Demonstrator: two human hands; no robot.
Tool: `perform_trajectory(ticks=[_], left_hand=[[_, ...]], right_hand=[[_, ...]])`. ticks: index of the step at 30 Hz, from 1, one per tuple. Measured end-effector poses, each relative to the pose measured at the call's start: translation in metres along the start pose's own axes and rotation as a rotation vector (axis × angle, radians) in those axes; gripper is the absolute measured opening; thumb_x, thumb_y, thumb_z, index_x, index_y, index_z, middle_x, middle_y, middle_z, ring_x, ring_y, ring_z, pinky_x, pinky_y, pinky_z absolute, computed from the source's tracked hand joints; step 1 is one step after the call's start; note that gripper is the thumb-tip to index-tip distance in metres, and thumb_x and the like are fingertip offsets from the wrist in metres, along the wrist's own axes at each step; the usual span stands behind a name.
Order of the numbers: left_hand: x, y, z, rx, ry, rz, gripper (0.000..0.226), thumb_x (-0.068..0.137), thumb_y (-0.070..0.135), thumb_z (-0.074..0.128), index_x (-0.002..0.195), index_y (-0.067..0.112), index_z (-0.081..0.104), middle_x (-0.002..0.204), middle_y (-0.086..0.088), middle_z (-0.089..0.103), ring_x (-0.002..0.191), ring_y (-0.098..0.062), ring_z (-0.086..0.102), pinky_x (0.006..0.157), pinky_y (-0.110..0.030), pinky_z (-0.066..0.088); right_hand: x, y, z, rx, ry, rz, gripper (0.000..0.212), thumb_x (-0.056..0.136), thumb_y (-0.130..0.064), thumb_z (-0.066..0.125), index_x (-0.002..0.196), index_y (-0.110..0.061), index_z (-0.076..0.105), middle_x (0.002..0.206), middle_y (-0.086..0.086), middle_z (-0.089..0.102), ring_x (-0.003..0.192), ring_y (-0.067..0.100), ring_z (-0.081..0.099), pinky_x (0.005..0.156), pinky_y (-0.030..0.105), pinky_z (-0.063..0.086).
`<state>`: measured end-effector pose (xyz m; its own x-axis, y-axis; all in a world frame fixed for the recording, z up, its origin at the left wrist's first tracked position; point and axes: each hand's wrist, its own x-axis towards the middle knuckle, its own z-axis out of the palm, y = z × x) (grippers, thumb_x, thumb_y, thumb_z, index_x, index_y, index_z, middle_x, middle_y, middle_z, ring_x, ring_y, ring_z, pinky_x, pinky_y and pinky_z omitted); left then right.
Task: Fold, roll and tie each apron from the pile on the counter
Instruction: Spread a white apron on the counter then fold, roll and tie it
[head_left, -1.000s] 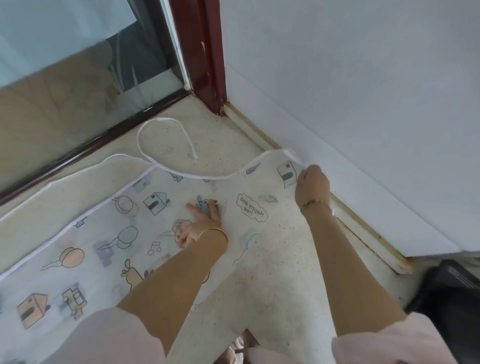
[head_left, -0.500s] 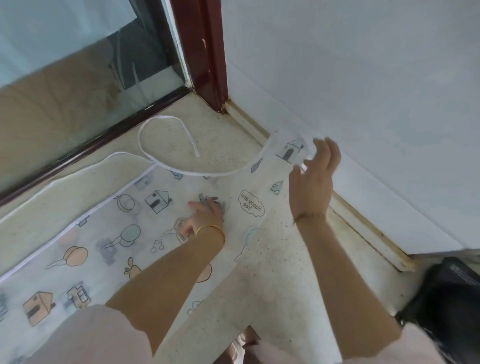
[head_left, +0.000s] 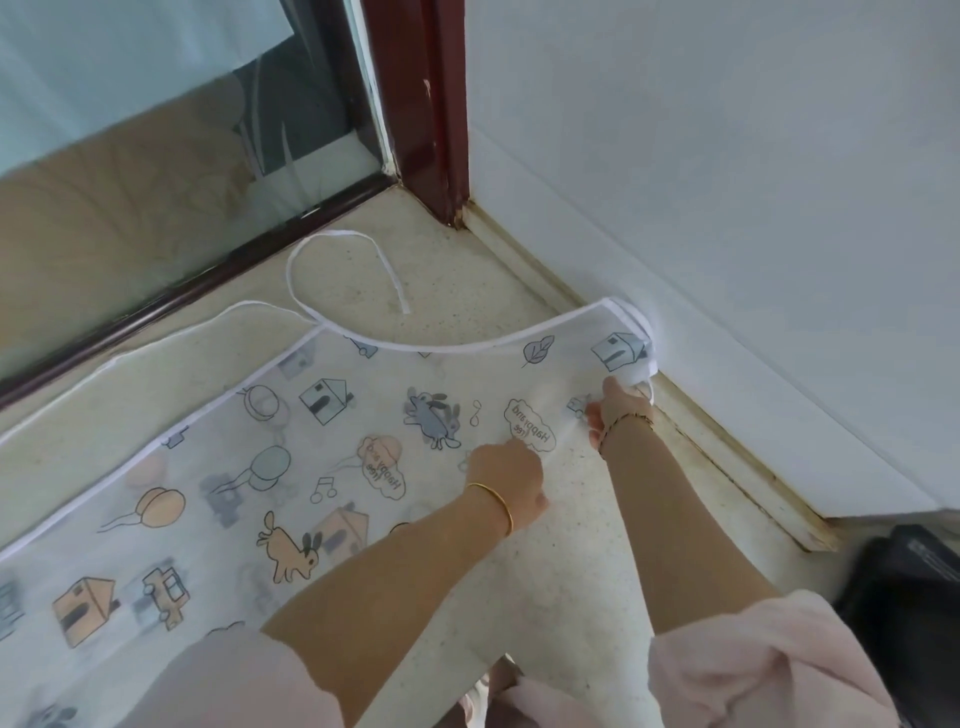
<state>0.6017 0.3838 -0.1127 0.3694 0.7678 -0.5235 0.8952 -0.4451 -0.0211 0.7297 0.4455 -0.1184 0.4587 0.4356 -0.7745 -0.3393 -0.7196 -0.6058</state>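
Speckled counter (head_left: 447, 275) is running into a far corner where a dark red window frame (head_left: 421, 104) is meeting a white wall (head_left: 727, 156). A sheer apron (head_left: 363, 431) printed with houses, rabbits and balloons is lying flat across the counter from the near left toward the far right, its narrow end now bunching up against the foot of the wall. Its white strap (head_left: 337, 235) is lying in a loop on the bare counter beyond it (just as it was half a second ago).

The right hand (head_left: 615, 413), which was hovering open near the wall half a second ago, is now gripping the apron's near edge just short of that bunched end, thumb and fingers curling around the fabric, and a thin bracelet (head_left: 626, 422) is showing at its wrist.

The left hand (head_left: 511, 483), wearing a gold bangle (head_left: 498, 506), is no longer pressing flat beside the rabbit print; it is sitting further right at the apron's near edge under a speech-bubble print, fingers curling, though the back of the hand is hiding whether it is actually holding the cloth.

A black object (head_left: 914, 597) is sitting at the near right.
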Motion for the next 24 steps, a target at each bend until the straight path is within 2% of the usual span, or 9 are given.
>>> perform_trajectory(ticks=[4, 7, 10, 12, 14, 18, 21, 23, 24], left_hand=[[0.006, -0.007, 0.005, 0.099, -0.086, 0.060, 0.023, 0.094, 0.011, 0.045, 0.114, 0.007, 0.056, 0.110, -0.009, 0.056, 0.092, -0.026, 0.062, 0.068, -0.033, 0.042], [0.006, -0.020, 0.003, 0.145, -0.186, 0.116, 0.019, 0.090, 0.002, 0.046, 0.101, 0.010, 0.060, 0.083, -0.002, 0.055, 0.069, -0.019, 0.054, 0.061, -0.031, 0.039], [0.003, -0.030, 0.003, 0.190, -0.245, 0.170, 0.013, 0.087, 0.000, 0.047, 0.086, 0.011, 0.053, 0.066, 0.002, 0.042, 0.059, -0.016, 0.045, 0.060, -0.029, 0.038], [-0.001, -0.036, 0.007, 0.221, -0.308, 0.198, 0.010, 0.089, 0.003, 0.047, 0.087, 0.012, 0.052, 0.066, 0.001, 0.042, 0.068, -0.019, 0.049, 0.062, -0.030, 0.039], [-0.004, -0.038, 0.009, 0.237, -0.399, 0.209, 0.006, 0.090, 0.007, 0.048, 0.087, 0.011, 0.050, 0.066, 0.002, 0.041, 0.071, -0.020, 0.050, 0.063, -0.029, 0.040], [-0.012, -0.031, 0.000, 0.207, -0.487, 0.243, 0.016, 0.090, 0.010, 0.051, 0.075, 0.009, 0.046, 0.060, 0.002, 0.043, 0.051, -0.013, 0.045, 0.050, -0.026, 0.038], [-0.010, -0.033, -0.011, 0.106, -0.592, 0.240, 0.032, 0.090, 0.026, 0.054, 0.062, 0.010, 0.050, 0.053, 0.002, 0.052, 0.052, -0.015, 0.053, 0.059, -0.028, 0.050], [-0.001, -0.038, -0.019, -0.086, -0.523, 0.171, 0.041, 0.091, 0.037, 0.049, 0.058, 0.012, 0.050, 0.054, 0.001, 0.052, 0.054, -0.018, 0.053, 0.070, -0.030, 0.052], [0.005, -0.041, -0.025, -0.174, -0.383, 0.124, 0.041, 0.093, 0.038, 0.044, 0.061, 0.013, 0.047, 0.058, 0.001, 0.049, 0.057, -0.019, 0.051, 0.069, -0.030, 0.048]], right_hand=[[0.005, -0.001, 0.007, 0.027, 0.018, 0.005, 0.013, 0.088, -0.015, 0.050, 0.077, -0.010, 0.053, 0.072, 0.006, 0.056, 0.053, 0.016, 0.046, 0.051, 0.028, 0.045], [0.006, -0.001, 0.010, 0.091, -0.008, 0.035, 0.003, 0.089, -0.012, 0.053, 0.091, -0.012, 0.055, 0.097, 0.010, 0.064, 0.072, 0.023, 0.062, 0.070, 0.036, 0.058], [0.004, -0.002, 0.009, 0.070, -0.077, 0.000, 0.012, 0.091, -0.011, 0.057, 0.079, -0.013, 0.052, 0.116, 0.018, 0.062, 0.088, 0.029, 0.064, 0.072, 0.040, 0.057], [0.003, -0.002, 0.007, 0.064, -0.161, 0.014, 0.005, 0.092, -0.012, 0.058, 0.090, -0.007, 0.060, 0.112, 0.019, 0.065, 0.087, 0.027, 0.065, 0.065, 0.040, 0.057], [0.004, -0.002, 0.002, 0.118, -0.232, 0.039, 0.018, 0.092, -0.013, 0.059, 0.107, -0.004, 0.063, 0.102, 0.012, 0.067, 0.082, 0.023, 0.065, 0.060, 0.039, 0.055], [0.003, -0.010, -0.001, 0.215, -0.279, 0.046, 0.006, 0.090, -0.005, 0.059, 0.089, -0.007, 0.065, 0.090, 0.008, 0.067, 0.077, 0.021, 0.064, 0.063, 0.038, 0.055], [-0.002, -0.013, -0.005, 0.192, -0.286, 0.063, 0.019, 0.085, -0.004, 0.061, 0.103, -0.010, 0.064, 0.097, 0.007, 0.067, 0.082, 0.021, 0.064, 0.066, 0.036, 0.055], [-0.003, -0.018, -0.007, 0.158, -0.268, 0.062, 0.025, 0.079, -0.008, 0.064, 0.104, -0.014, 0.064, 0.101, 0.006, 0.066, 0.085, 0.022, 0.064, 0.073, 0.037, 0.055], [-0.001, -0.020, -0.009, 0.144, -0.242, 0.053, 0.023, 0.078, -0.008, 0.064, 0.100, -0.015, 0.063, 0.100, 0.006, 0.065, 0.084, 0.023, 0.063, 0.077, 0.038, 0.055]])
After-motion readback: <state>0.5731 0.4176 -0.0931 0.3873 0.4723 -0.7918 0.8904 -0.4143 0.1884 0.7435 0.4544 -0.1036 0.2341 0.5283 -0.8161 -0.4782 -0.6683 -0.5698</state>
